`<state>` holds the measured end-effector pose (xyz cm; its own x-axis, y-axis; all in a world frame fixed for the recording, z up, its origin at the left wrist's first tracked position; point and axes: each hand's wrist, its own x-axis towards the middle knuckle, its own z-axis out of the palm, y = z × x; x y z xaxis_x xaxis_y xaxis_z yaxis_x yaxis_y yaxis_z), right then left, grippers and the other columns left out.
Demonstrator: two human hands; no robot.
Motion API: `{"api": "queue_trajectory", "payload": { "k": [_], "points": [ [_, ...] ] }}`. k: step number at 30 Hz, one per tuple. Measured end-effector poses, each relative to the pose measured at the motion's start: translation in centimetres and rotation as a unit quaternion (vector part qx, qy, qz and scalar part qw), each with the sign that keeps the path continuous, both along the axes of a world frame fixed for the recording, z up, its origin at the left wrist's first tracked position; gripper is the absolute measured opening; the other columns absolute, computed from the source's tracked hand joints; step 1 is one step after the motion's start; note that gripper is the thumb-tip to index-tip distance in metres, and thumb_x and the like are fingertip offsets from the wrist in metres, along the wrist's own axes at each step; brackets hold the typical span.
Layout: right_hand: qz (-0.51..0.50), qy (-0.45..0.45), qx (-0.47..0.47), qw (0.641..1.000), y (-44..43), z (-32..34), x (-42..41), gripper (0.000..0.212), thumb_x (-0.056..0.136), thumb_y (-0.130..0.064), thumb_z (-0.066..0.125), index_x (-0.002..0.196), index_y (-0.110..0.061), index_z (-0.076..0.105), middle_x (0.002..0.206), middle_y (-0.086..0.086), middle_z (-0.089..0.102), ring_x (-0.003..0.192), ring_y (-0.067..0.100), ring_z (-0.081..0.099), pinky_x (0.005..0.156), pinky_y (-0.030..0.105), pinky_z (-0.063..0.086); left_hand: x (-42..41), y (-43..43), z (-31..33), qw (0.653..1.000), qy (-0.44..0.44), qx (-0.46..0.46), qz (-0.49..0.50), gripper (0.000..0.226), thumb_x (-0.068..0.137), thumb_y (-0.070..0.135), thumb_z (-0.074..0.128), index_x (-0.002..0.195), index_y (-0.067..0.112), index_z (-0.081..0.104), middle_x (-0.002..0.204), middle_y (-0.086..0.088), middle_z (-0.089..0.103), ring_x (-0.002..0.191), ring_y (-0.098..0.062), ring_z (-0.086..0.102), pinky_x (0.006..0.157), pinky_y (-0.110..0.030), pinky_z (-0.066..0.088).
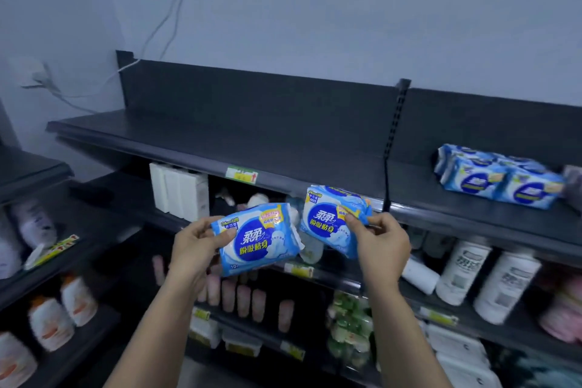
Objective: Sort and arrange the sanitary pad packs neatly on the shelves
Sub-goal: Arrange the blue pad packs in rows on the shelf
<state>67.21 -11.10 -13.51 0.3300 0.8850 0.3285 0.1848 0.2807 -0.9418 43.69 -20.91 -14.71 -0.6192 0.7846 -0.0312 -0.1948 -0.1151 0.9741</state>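
My left hand (pixel 193 246) grips a blue and white sanitary pad pack (pixel 258 238) by its left edge, held in front of the shelves. My right hand (pixel 379 244) pinches a second pack of the same kind (pixel 327 219) at its right side, a little higher, just below the top shelf's front edge. The top black shelf (pixel 220 142) is bare on its left section. On its right section lies a small group of matching blue packs (pixel 494 176), set side by side.
White boxes (pixel 179 192) stand on the second shelf below. White bottles (pixel 485 277) stand lower right, pink tubes (pixel 242 296) in the middle, orange-capped bottles (pixel 63 309) on the left rack. A slotted black upright (pixel 393 142) splits the top shelf. Cables (pixel 170 9) hang on the wall.
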Motion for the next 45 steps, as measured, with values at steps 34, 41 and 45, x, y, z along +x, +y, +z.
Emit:
{"api": "queue_trajectory", "payload": {
  "k": [34,41,45],
  "points": [
    [-0.053,-0.008,0.005,0.999,25.7,3.6,39.8,0.038,0.072,-0.005,0.082,0.061,-0.018,0.047,0.082,0.016,0.068,0.072,0.018,0.057,0.069,0.042,0.051,34.8,34.7,7.4,0.965,0.118,0.062,-0.228,0.023,0.079,-0.01,0.07,0.085,0.012,0.064,0.064,0.001,0.071,0.054,-0.009,0.069,0.047,-0.022,0.055],
    [0.032,0.011,-0.042,0.999,28.5,2.3,42.6,0.033,0.079,0.01,0.07,0.067,-0.009,0.045,0.064,-0.006,0.071,0.058,0.002,0.065,0.054,0.016,0.052,35.3,37.4,5.1,0.955,0.211,0.051,-0.202,0.028,0.075,-0.007,0.074,0.084,0.017,0.065,0.069,-0.005,0.067,0.063,-0.016,0.066,0.058,-0.027,0.057],
    [0.057,-0.02,-0.075,0.995,28.7,1.4,43.7,0.03,0.079,0.003,0.072,0.069,-0.009,0.047,0.063,-0.005,0.07,0.061,0.008,0.065,0.054,0.018,0.052,35.1,37.6,4.3,0.941,0.272,0.048,-0.195,0.028,0.074,-0.003,0.077,0.081,0.021,0.065,0.062,-0.007,0.047,0.057,-0.014,0.046,0.057,-0.023,0.044]
  ]
}}
